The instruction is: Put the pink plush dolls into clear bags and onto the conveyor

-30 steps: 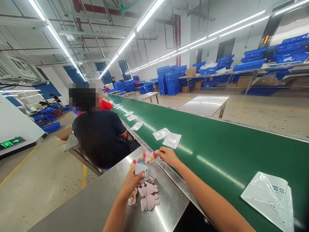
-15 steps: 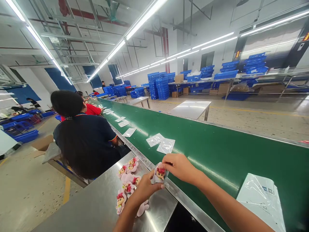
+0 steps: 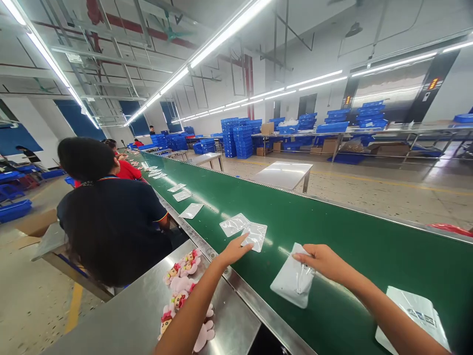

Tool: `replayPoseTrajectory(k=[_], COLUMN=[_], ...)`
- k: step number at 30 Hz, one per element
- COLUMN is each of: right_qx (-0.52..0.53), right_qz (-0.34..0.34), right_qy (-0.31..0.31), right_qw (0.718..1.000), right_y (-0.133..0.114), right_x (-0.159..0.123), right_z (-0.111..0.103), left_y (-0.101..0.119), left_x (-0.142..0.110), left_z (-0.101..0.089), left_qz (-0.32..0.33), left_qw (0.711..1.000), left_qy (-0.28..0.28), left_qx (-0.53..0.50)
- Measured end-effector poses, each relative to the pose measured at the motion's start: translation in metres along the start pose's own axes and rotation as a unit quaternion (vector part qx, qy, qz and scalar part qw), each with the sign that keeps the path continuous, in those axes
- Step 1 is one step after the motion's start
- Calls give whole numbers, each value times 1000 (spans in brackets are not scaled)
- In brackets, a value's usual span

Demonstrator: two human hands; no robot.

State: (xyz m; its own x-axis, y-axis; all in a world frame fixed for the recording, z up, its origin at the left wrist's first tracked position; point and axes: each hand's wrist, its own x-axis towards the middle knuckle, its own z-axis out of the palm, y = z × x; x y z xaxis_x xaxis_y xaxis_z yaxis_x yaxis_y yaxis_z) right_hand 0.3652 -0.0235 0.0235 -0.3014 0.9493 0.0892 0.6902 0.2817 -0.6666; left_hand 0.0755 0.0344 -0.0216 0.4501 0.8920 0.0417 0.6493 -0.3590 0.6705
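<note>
My right hand (image 3: 322, 261) rests on a white plastic bag (image 3: 291, 281) lying on the green conveyor belt (image 3: 332, 231), fingers on its top edge. My left hand (image 3: 233, 251) stretches over the belt's metal rim, its fingertips touching a clear empty bag (image 3: 254, 235) that overlaps another clear bag (image 3: 232, 225). Several small pink plush dolls (image 3: 180, 291) lie on the steel table (image 3: 125, 320) under my left forearm.
A seated person in a dark shirt (image 3: 111, 222) works at the table just ahead on the left. More clear bags (image 3: 190, 210) lie further up the belt. Another bag (image 3: 417, 315) lies at the lower right. Blue crates (image 3: 240, 135) are stacked across the aisle.
The doll that both hands held is now inside the white bag on the belt under my right hand. My left hand has let go and reached forward to the clear bag.
</note>
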Motion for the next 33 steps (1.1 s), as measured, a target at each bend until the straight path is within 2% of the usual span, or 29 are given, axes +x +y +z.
replayPoseTrajectory(k=[2,4,6,8,10,12,13,15,17,19,21,24,26,28,30,32,33], right_qx=[-45,-88,-166,-265,-322,-322,-313,-269,-202,-116,-19,98,157,196,177,121,96], right_qz=[48,97,150,136,20,-144,-215,-302,-324,-298,-265,-244,-239,-207,-128,-43,-19], right_qy=[-39,-74,-26,68,110,78,70,76,100,113,97,39,-6,-51,-86,-107,-116], right_qw=[997,989,974,952,940,932,923,911,919,941,959,964,958,957,972,986,988], right_y=[36,66,83,82,65,39,25,-3,-28,-51,-75,-111,-131,-146,-155,-160,-161], right_x=[9,17,22,26,30,34,36,38,40,42,47,63,81,105,130,150,157], right_z=[-14,-25,-29,-18,6,39,55,80,92,95,97,111,130,152,176,200,211], left_y=[-20,-32,-35,-32,-22,-10,-4,5,9,8,3,-7,-16,-26,-38,-48,-53], left_x=[25,39,43,38,29,17,11,-4,-22,-45,-69,-103,-123,-142,-163,-183,-191], left_z=[5,14,26,37,45,47,45,32,7,-22,-46,-62,-60,-57,-57,-59,-60], left_qz=[0,15,31,47,62,69,69,54,27,8,17,-11,-70,-136,-173,-173,-167], left_qw=[997,992,985,984,983,984,984,988,997,997,968,927,910,873,814,766,754], left_qy=[2,-21,-34,-29,-16,-5,0,6,4,-5,-21,-20,56,184,306,385,409], left_qx=[75,127,167,170,169,164,163,147,76,-81,-251,-374,-404,-430,-463,-485,-485])
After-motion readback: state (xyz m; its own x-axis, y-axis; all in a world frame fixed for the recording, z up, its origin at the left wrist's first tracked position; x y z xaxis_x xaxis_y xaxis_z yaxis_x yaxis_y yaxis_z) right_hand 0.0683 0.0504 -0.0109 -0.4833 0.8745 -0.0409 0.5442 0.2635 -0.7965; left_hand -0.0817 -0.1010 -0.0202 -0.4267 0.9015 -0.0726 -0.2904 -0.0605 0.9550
